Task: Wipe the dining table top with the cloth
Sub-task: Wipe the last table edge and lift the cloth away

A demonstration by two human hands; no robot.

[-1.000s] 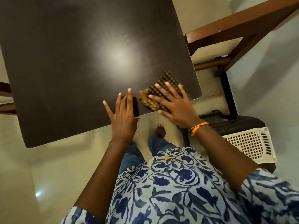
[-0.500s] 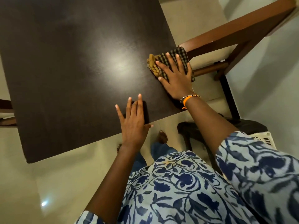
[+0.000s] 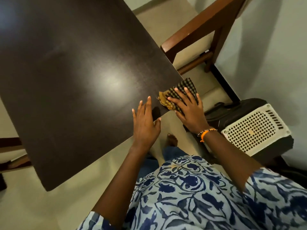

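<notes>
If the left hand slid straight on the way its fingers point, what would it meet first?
Only bare table top: the left hand lies flat, pointing up across the table. The cloth sits off to its right, so the way looks free.

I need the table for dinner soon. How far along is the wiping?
Done: can't tell; the dark table top looks glossy and bare, with no visible wipe marks. In hand: the right hand presses the checked cloth flat at the near right corner, partly over the edge; the left hand rests flat beside it. Left: seemingly the rest of the top.

A home dining room: a dark brown laminate surface (image 3: pixel 69 77), a brown wooden chair (image 3: pixel 199 30), a pale tiled floor (image 3: pixel 41 205).
</notes>
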